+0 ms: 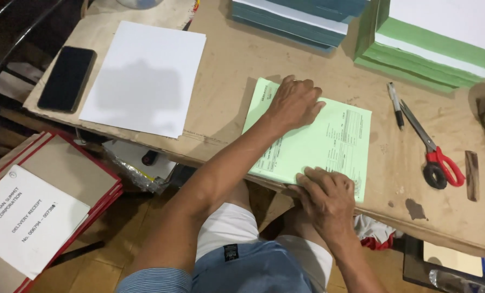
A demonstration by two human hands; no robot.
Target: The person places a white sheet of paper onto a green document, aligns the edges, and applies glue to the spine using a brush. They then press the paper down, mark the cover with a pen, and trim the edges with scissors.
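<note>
A stack of pale green printed forms [329, 142] lies on the brown paper-covered table [237, 70], its near edge over the table's front edge. My left hand [294, 103] presses flat on the far left part of the stack, fingers spread. At the stack's near edge, my right hand [326, 198] has its fingers curled over the sheets and grips the edge of the pile.
White blank sheets [145, 76] and a black phone [67, 78] lie at the left. Red-handled scissors [435, 157] and a pen [395, 104] rest at the right. Teal [297, 19] and green [421, 54] form stacks stand at the back. Red-edged booklets [41, 206] sit below left.
</note>
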